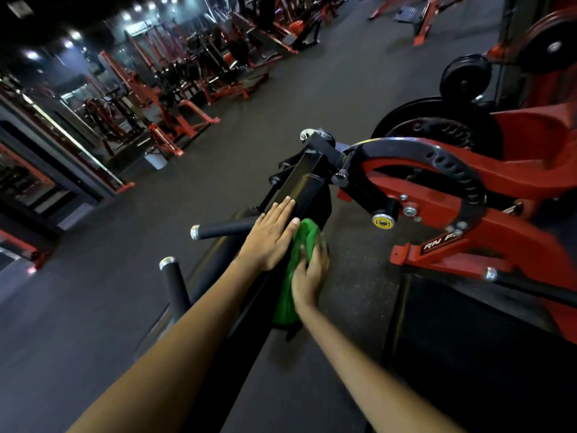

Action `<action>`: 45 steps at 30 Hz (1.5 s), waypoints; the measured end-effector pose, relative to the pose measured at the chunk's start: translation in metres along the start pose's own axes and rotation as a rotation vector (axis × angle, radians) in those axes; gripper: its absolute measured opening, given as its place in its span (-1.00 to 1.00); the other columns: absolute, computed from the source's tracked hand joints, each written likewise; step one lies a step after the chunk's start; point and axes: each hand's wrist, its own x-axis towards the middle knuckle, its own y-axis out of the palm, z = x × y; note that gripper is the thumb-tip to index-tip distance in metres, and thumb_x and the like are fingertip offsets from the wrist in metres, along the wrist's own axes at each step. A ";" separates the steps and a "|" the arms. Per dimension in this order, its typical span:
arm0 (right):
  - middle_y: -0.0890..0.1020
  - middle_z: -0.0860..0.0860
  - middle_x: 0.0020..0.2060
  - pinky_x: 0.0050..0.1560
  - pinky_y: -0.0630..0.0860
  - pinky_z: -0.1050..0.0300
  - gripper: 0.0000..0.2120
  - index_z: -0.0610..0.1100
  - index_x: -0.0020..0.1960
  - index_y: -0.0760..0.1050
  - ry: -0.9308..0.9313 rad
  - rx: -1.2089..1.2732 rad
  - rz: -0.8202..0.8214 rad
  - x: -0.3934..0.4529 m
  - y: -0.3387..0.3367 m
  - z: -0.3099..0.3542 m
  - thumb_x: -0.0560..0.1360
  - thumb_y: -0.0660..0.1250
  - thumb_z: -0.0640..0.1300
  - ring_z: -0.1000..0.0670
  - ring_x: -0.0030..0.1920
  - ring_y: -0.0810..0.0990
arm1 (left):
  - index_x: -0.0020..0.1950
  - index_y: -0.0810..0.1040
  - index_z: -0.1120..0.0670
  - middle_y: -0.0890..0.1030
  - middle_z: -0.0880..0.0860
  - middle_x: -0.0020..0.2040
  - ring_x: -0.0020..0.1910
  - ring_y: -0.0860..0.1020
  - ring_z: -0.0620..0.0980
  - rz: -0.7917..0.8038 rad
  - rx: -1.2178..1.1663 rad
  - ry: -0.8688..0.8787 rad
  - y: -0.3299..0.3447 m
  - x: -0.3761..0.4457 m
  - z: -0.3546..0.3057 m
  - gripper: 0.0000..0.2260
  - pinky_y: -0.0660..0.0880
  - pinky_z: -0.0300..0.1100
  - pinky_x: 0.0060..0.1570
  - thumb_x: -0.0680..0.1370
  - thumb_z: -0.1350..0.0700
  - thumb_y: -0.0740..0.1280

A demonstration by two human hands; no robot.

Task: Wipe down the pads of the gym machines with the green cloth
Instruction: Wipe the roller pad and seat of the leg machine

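Note:
A long black pad (307,185) of a gym machine runs up the middle of the view, on a black and red frame. My left hand (271,234) lies flat on the pad's upper face, fingers straight and together. The green cloth (299,245) is bunched against the pad's right side and hangs down along it. My right hand (310,275) grips the cloth there, fingers curled around it; the hand looks motion-blurred.
Two black handles with silver caps, a handle (223,230) and a second handle (175,284), stick out left of the pad. The red machine arm (468,195) with a curved holed plate and a yellow knob (383,222) stands right. Weight plates (465,77) and further red machines (175,120) line the dark rubber floor.

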 end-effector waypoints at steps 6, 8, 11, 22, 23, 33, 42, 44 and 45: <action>0.49 -0.27 0.28 0.31 0.18 0.17 -0.47 -0.34 0.31 0.44 -0.029 0.041 -0.085 0.054 0.004 0.023 0.52 0.10 0.00 -0.21 0.31 0.41 | 0.57 0.04 0.03 0.03 -0.07 0.57 0.54 -0.06 -0.10 -0.015 0.032 0.013 0.004 0.002 0.000 -0.46 -0.12 -0.12 0.47 0.62 -0.15 -0.09; 0.47 -0.29 0.29 0.34 0.14 0.25 -0.53 -0.35 0.29 0.46 -0.120 0.017 -0.048 0.026 0.002 0.027 0.51 0.14 -0.09 -0.15 0.31 0.36 | 0.57 0.03 0.03 0.03 -0.07 0.57 0.54 -0.06 -0.10 -0.014 0.003 0.019 0.002 0.002 -0.001 -0.39 -0.12 -0.13 0.46 0.55 -0.19 -0.13; 0.49 -0.29 0.27 0.35 0.15 0.30 -0.54 -0.36 0.28 0.47 -0.090 -0.002 0.000 0.009 -0.005 0.003 0.53 0.15 -0.07 -0.14 0.31 0.37 | 0.57 0.05 0.02 0.05 -0.06 0.56 0.54 -0.06 -0.10 -0.010 0.027 0.030 0.004 0.001 -0.001 -0.34 -0.12 -0.11 0.48 0.53 -0.27 -0.15; 0.44 -0.25 0.34 0.37 0.15 0.20 -0.46 -0.30 0.36 0.40 -0.076 0.006 0.010 0.054 0.000 0.002 0.55 0.10 0.05 -0.08 0.36 0.30 | 0.57 -0.02 -0.01 -0.04 -0.09 0.57 0.54 -0.12 -0.08 0.008 0.249 0.099 0.004 0.003 -0.003 -0.25 -0.17 -0.05 0.49 0.46 -0.34 -0.25; 0.45 -0.27 0.32 0.38 0.18 0.14 -0.45 -0.31 0.35 0.41 -0.046 0.004 0.018 0.049 -0.001 -0.005 0.54 0.09 0.06 -0.12 0.36 0.33 | 0.57 -0.02 -0.01 -0.04 -0.10 0.57 0.54 -0.13 -0.08 0.012 0.245 0.097 0.004 0.003 -0.003 -0.25 -0.17 -0.05 0.48 0.46 -0.34 -0.25; 0.46 -0.27 0.31 0.31 0.21 0.14 -0.47 -0.31 0.34 0.42 -0.024 0.009 -0.026 0.078 -0.001 0.021 0.55 0.11 0.04 -0.19 0.33 0.40 | 0.57 0.02 0.01 0.01 -0.06 0.57 0.55 -0.05 -0.05 -0.028 0.202 0.096 0.005 0.003 -0.002 -0.26 -0.09 -0.02 0.49 0.47 -0.33 -0.22; 0.42 -0.19 0.37 0.42 0.20 0.05 -0.43 -0.25 0.41 0.35 0.199 0.005 0.076 0.121 -0.007 0.015 0.50 0.08 0.02 -0.14 0.40 0.37 | 0.54 0.16 0.05 0.13 0.04 0.56 0.54 0.05 0.01 -0.176 0.178 0.103 0.006 -0.003 -0.006 -0.29 -0.05 -0.03 0.48 0.50 -0.33 -0.11; 0.42 -0.18 0.38 0.38 0.19 0.08 -0.49 -0.24 0.42 0.34 0.188 -0.008 0.070 0.114 -0.005 0.021 0.54 0.11 -0.03 -0.13 0.39 0.37 | 0.52 0.22 0.04 0.12 0.04 0.56 0.54 0.03 0.00 -0.146 0.167 0.068 0.004 0.000 -0.005 -0.25 -0.08 -0.01 0.49 0.47 -0.36 -0.15; 0.42 -0.19 0.38 0.36 0.17 0.12 -0.52 -0.25 0.42 0.34 0.125 -0.026 0.075 0.100 -0.005 0.021 0.55 0.13 -0.07 -0.12 0.39 0.37 | 0.52 0.24 0.03 0.12 0.05 0.56 0.54 0.02 0.00 -0.142 0.157 0.048 0.004 0.001 -0.004 -0.24 -0.10 -0.01 0.49 0.46 -0.36 -0.16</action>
